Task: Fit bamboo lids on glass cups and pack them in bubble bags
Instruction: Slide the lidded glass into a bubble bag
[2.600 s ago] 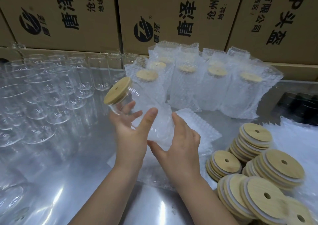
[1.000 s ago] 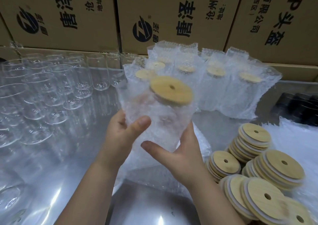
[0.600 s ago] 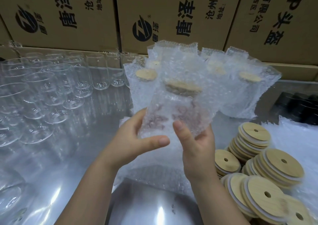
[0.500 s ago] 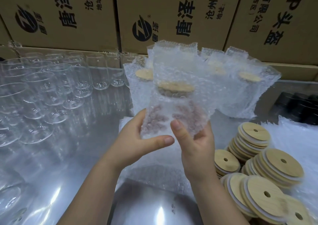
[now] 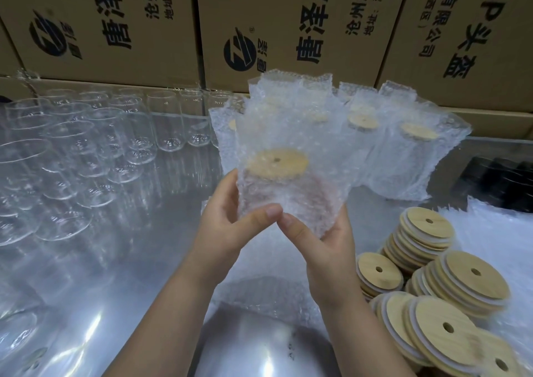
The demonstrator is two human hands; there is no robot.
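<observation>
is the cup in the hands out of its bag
No, the left hand and right hand hold the cup inside a bubble bag, lid showing through.

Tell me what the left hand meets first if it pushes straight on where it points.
The left hand grips the bagged cup, so that comes first. Carried on up and away, the packed bags behind look next, though depth is unclear.

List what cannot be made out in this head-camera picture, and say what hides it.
Glass cup in the held bubble bag: head view, bubble wrap blurs it; only its bamboo lid shows.
Fingers of the left hand and right hand: head view, behind the bag.
Dark objects: head view, cut by the right edge.
</observation>
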